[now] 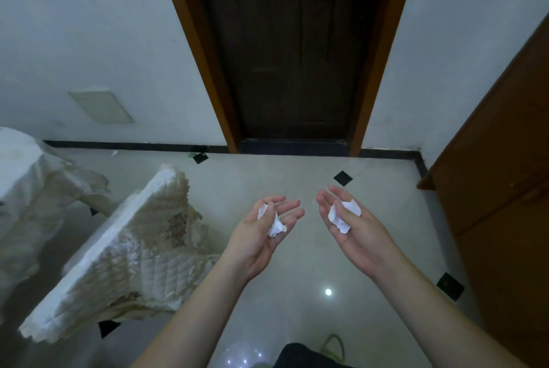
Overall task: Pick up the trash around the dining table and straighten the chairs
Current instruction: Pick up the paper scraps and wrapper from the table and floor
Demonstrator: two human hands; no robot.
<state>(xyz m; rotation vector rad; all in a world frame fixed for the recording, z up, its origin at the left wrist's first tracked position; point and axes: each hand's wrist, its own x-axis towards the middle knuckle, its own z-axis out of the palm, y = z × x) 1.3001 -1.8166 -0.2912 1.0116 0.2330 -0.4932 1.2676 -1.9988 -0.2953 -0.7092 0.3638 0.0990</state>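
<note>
left hand [261, 236] palm up, thumb pinning a crumpled paper scrap [271, 220]; right hand [353, 225] likewise holds a second scrap [344, 214]. both scraps sit above the floor [297, 263]. keep palms level and thumbs pressed while carrying to disposal.

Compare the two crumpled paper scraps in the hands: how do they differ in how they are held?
The left scrap is pinned under the thumb of the left hand, partly hidden; the right scrap lies in the palm of the right hand, its thumb across one edge. The left hand's fingers curl slightly; the right hand's are straighter. Both scraps are white and crumpled, in upturned palms.
</note>
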